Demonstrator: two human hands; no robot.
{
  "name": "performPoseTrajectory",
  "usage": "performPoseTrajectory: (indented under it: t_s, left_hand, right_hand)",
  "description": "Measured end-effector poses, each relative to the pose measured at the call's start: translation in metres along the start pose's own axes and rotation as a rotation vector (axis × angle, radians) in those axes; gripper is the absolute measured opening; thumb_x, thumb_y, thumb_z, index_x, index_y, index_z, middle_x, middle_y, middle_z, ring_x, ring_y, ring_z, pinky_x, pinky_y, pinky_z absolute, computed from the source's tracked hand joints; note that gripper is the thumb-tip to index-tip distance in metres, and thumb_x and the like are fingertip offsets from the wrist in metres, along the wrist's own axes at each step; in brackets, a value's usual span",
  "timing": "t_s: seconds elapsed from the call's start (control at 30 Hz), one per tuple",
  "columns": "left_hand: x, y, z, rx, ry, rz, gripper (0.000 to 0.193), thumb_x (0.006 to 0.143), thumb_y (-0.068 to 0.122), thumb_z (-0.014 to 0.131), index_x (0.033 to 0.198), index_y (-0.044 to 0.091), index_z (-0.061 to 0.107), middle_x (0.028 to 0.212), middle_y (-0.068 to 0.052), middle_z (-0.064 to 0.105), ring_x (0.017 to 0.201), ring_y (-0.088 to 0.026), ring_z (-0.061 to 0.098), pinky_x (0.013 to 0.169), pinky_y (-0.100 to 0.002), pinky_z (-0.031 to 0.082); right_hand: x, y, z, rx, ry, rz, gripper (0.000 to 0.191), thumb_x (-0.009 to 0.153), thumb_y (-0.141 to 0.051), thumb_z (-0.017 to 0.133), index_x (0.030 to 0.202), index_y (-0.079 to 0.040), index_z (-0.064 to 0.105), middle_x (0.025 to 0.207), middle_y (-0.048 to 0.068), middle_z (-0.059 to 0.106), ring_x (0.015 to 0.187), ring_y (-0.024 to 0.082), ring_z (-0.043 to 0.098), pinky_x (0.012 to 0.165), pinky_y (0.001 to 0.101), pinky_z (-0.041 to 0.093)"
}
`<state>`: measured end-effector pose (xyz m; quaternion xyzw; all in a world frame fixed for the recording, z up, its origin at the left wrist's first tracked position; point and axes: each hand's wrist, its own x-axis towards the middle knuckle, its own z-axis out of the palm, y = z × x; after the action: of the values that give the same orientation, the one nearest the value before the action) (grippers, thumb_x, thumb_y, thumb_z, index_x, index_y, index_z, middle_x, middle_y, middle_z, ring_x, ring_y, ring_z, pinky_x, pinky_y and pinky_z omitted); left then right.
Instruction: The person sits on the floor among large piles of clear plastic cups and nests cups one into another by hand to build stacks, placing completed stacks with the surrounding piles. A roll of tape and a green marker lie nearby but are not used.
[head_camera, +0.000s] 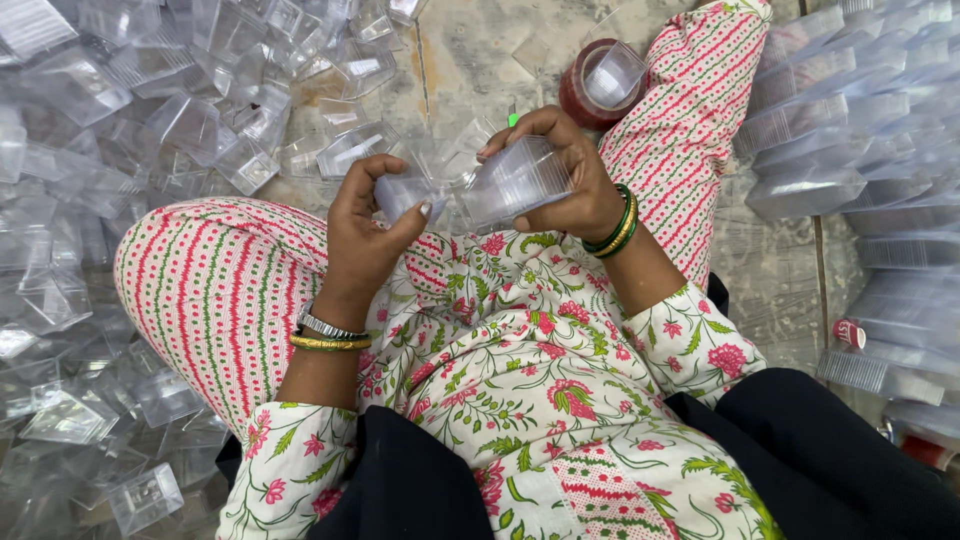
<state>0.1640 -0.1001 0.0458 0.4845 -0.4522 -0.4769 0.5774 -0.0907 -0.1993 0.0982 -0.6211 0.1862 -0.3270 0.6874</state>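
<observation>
- Clear plastic cups (515, 182) sit nested in a short stack at the centre of the frame, held over your lap in your right hand (560, 180).
- Your right fingers (530, 124) curl over the top of the stack while the thumb presses it from below, so the grip is closed around it.
- Your left hand (365, 225) holds a single small clear cup (400, 193) just beside the stack's open end; thumb and fingers pinch it.
- Whether the single cup touches the stack cannot be told.
- Loose clear containers (150, 110) lie heaped on the floor across the upper left and left of the frame.
- Long nested stacks (840, 150) lie at the right edge.
- A dark red round container (590, 95) with a clear cup inside it rests by your knee, upper centre.
</observation>
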Motion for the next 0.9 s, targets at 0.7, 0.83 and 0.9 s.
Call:
performPoseTrajectory:
  t_s: [0.7,0.83,0.9]
  left_hand:
    - [-0.0021,0.0009,0.0009,-0.013,-0.017,0.007,0.043,0.089,-0.001,0.073,0.128,0.003,0.056,0.119,-0.003,0.064,0.106,-0.009,0.062,0.094,-0.026,0.053]
    - [-0.0030,0.0009,0.0016,-0.078,-0.039,-0.027,0.043,0.090,-0.003,0.072,0.129,0.003,0.054,0.119,-0.004,0.065,0.108,-0.010,0.063,0.094,-0.026,0.053]
    - [-0.0041,0.0009,0.0013,-0.094,-0.040,-0.054,0.043,0.090,-0.003,0.072,0.129,0.003,0.054,0.119,-0.004,0.064,0.109,-0.010,0.063,0.094,-0.027,0.053]
  right_hand:
    - [-0.0013,0.0050,-0.0070,0.108,-0.065,0.089,0.073,0.067,0.006,0.083,0.131,-0.011,0.052,0.138,0.017,0.066,0.127,0.023,0.064,0.113,0.0386,0.052]
    - [-0.0024,0.0055,-0.0080,0.174,-0.097,0.081,0.074,0.070,0.006,0.083,0.135,-0.011,0.052,0.137,0.020,0.064,0.129,0.025,0.064,0.113,0.0401,0.052]
    - [-0.0038,0.0070,-0.0068,0.311,-0.069,0.087,0.076,0.070,0.005,0.082,0.138,-0.011,0.050,0.139,0.022,0.063,0.124,0.027,0.065,0.107,0.0416,0.053]
